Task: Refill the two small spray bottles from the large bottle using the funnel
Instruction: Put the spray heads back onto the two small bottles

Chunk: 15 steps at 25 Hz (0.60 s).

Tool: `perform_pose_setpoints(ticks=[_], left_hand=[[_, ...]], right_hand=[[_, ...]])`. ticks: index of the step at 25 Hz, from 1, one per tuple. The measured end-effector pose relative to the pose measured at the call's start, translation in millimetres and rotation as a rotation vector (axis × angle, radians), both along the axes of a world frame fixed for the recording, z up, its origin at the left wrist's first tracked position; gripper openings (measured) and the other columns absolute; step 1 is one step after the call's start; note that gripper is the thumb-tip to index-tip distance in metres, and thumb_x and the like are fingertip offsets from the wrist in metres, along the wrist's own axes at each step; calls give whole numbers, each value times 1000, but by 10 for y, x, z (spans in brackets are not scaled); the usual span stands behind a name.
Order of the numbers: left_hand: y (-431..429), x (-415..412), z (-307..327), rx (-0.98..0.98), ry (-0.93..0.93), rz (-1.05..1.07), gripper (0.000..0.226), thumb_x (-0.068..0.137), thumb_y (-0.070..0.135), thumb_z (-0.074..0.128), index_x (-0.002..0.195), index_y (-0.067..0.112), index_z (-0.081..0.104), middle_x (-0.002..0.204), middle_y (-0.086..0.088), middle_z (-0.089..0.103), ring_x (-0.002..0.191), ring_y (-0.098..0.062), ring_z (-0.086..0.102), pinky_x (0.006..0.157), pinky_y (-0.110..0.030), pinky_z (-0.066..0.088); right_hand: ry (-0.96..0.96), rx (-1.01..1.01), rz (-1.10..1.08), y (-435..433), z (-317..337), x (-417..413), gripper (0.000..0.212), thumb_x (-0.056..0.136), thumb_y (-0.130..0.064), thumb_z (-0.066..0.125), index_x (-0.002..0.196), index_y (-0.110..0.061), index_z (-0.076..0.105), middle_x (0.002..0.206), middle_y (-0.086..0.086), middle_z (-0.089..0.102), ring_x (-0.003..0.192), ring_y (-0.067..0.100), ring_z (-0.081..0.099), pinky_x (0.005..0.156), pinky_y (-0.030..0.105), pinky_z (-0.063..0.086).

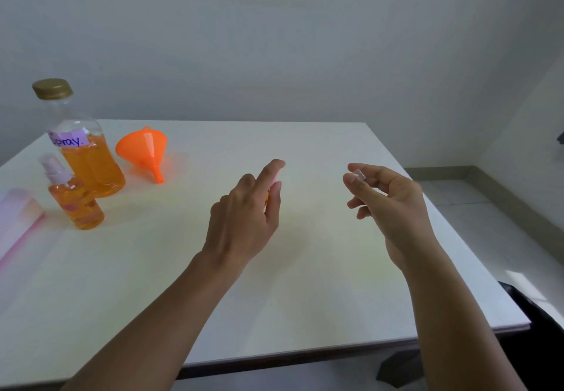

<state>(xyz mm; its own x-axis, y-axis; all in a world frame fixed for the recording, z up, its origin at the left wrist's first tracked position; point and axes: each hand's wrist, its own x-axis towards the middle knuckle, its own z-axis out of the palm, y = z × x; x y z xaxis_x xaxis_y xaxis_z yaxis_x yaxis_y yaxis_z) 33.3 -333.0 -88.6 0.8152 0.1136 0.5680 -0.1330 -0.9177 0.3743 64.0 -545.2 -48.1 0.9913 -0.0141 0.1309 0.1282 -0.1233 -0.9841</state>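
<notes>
The large clear bottle (88, 165) with a gold lid and a "Spray" label stands at the back left, partly full of orange liquid. In front of it stands a small spray bottle (76, 204) full of orange liquid, its pump head on. The orange funnel (146, 149) lies on its side to the right of the large bottle. My left hand (244, 216) is at the table's middle, wrapped around a second small spray bottle (267, 197); only an orange sliver and a pale top show. My right hand (393, 204) pinches a small clear cap (358, 174) at its fingertips.
The white table (305, 284) ends close on the right and near side, with floor beyond. A pink translucent sheet or pouch (15, 220) lies at the left edge. A dark object (537, 329) sits below the table's right front corner.
</notes>
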Motion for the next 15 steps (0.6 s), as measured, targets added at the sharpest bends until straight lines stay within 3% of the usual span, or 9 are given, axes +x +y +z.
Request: perform_pose_setpoints(ticks=[9, 12, 15], left_hand=[[35, 54, 74, 51, -51, 1, 24, 102, 35, 35, 121, 29, 50, 67, -4, 51, 56, -32, 53, 48, -39, 52], [145, 87, 124, 48, -53, 42, 22, 102, 36, 35, 117, 30, 49, 71, -3, 59, 60, -31, 57, 50, -39, 52], [201, 0, 173, -14, 1, 10, 28, 101, 38, 37, 127, 37, 45, 88, 0, 69, 74, -30, 64, 61, -42, 56]], right_hand=[[-21, -54, -53, 66, -16, 0, 12, 89, -32, 78, 100, -33, 75, 95, -10, 75, 64, 7, 71, 68, 29, 54], [-26, -56, -57, 65, 0, -5, 9, 89, -32, 78, 97, -34, 75, 95, -11, 76, 63, 7, 71, 70, 29, 55], [-31, -49, -38, 102, 23, -27, 11, 89, -31, 78, 99, -33, 75, 95, -10, 75, 64, 7, 71, 69, 30, 55]])
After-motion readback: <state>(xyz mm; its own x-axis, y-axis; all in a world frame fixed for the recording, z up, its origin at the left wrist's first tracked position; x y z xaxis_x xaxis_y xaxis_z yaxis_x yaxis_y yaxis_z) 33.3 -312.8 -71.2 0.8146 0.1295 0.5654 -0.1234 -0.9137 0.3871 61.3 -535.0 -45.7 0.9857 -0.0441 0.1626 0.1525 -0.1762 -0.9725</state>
